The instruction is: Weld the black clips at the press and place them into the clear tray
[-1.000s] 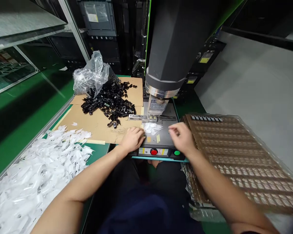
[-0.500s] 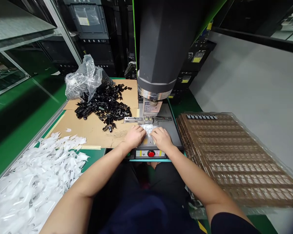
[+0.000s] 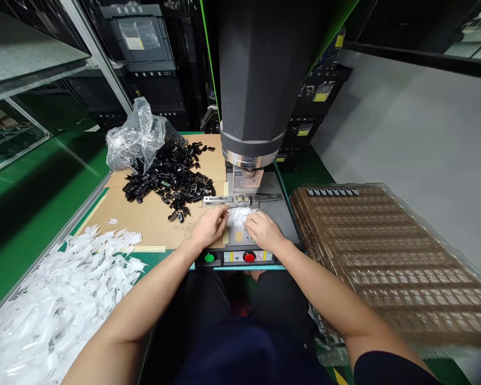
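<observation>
Fingers (image 3: 218, 215) of the left hand (image 3: 207, 228) and right hand (image 3: 264, 232) curl beside white pieces (image 3: 238, 215), seemingly to corral them; any grip is unclear.

"What sort of place is this?"
"A factory workshop: that's a bench-top machine (image 3: 252, 85) with a red button (image 3: 249, 257) and a green button (image 3: 210, 258), small white pieces (image 3: 239, 215) on its bed."
"And around it?"
"Heaped black parts (image 3: 170, 179), stacked trays (image 3: 379, 227), dark storage crates (image 3: 156, 88)."
</observation>
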The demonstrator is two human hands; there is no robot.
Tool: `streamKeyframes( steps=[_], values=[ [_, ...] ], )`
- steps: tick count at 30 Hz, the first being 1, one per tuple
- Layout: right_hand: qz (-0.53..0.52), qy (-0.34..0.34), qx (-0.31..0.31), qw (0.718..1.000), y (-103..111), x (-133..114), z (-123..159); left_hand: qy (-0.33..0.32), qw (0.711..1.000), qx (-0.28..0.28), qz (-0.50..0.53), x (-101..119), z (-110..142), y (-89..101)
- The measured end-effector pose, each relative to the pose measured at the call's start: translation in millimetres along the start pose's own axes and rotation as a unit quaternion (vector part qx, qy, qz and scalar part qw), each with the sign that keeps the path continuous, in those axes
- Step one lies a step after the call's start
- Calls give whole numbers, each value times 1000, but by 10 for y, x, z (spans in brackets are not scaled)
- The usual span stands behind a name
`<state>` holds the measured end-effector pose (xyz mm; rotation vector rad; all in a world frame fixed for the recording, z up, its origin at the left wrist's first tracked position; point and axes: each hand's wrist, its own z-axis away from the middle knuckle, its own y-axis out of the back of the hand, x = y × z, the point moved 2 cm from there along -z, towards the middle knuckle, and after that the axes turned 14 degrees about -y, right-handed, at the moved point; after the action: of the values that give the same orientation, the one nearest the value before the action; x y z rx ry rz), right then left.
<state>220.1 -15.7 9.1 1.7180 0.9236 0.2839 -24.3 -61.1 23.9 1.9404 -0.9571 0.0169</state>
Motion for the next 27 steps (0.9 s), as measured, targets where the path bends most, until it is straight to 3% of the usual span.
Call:
streamKeyframes(
  steps=[5,9,13,16,22,27],
  values=[
    [-78,-57,84,992,46,127,2,-49,999,20,5,-84,-163,80],
    [-57,-110,100,987,31,260,-210,-48,999,21,12,-180,-393,-121],
    [-2,-102,97,990,-14,320,-431,-59,998,-9,-6,-283,-566,-398],
    [44,-101,77,991,-57,334,-488,-57,997,-39,-29,-335,-613,-500],
    [69,-114,26,991,-35,259,-499,-76,992,-74,-72,-300,-596,-484],
    [36,-124,16,992,-21,241,-504,-50,992,-72,-88,-185,-555,-446]
  ],
)
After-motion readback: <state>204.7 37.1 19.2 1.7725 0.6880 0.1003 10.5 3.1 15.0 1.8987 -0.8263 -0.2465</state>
